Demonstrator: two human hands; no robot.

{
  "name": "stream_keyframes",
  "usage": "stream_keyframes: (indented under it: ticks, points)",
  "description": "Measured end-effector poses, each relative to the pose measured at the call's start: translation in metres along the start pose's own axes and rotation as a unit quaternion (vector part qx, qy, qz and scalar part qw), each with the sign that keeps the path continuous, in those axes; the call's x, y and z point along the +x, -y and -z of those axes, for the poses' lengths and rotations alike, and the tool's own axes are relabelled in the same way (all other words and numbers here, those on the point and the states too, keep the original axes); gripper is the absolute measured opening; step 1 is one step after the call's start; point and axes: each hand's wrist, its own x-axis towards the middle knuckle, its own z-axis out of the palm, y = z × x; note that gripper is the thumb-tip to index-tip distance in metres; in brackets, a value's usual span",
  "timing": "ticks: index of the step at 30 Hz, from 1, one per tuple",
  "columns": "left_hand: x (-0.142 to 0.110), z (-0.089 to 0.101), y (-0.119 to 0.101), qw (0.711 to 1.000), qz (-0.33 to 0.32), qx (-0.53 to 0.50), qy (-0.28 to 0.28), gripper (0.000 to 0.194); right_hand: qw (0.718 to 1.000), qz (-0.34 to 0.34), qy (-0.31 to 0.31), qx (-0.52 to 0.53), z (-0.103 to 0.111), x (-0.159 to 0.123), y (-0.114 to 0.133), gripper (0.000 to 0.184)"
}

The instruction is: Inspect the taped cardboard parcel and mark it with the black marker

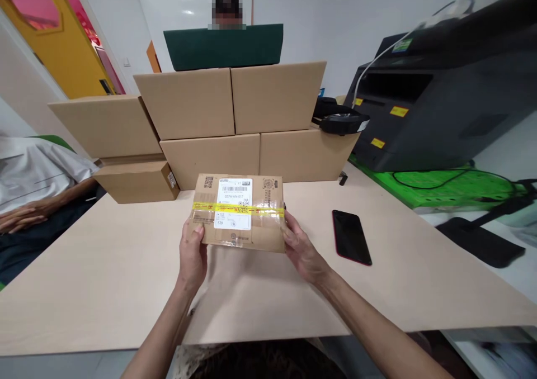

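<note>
A flat brown cardboard parcel (268, 233) is held up a little above the table, its labelled face turned toward me. It carries a white shipping label (232, 194) with barcodes, and a strip of yellow tape (205, 206) runs across its width. My left hand (193, 255) grips the lower left corner, thumb on the front face. My right hand (302, 249) is closed around the right edge; some of its fingers are hidden behind the parcel. To the right of my right hand, a black phone with a red edge (351, 237) lies on the table.
Large cardboard boxes (210, 158) are stacked along the table's (104, 289) far side, topped by a dark green box (224, 49). A person sits behind them; another person's hands (19, 218) rest at left. A dark printer (419, 105) stands at right.
</note>
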Motion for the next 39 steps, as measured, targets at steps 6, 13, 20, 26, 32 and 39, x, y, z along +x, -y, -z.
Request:
stream_keyframes:
  ticks: [6,13,20,26,32,39]
  points:
    - [-0.010,0.008,0.001,0.999,0.029,0.000,0.026,0.048,0.999,-0.005,0.002,0.043,-0.004,0.001,0.008,0.066]
    - [-0.004,0.023,-0.006,0.988,0.129,-0.012,0.084,0.051,0.999,-0.001,0.006,0.032,0.001,0.001,0.009,0.072]
    - [-0.008,0.024,0.002,0.987,0.127,-0.038,0.090,0.059,0.999,-0.043,0.009,0.028,0.002,0.000,0.007,0.077]
    - [-0.008,0.026,0.010,0.979,0.149,-0.109,0.090,0.043,1.000,-0.020,-0.004,-0.017,-0.009,-0.005,0.019,0.091]
    - [-0.006,0.028,0.003,0.963,0.197,-0.135,0.124,0.049,1.000,0.007,-0.005,-0.020,-0.003,0.001,0.031,0.100]
    - [-0.005,0.016,0.003,0.975,0.191,-0.050,0.100,0.052,0.998,-0.047,-0.032,-0.002,0.003,0.007,0.021,0.094]
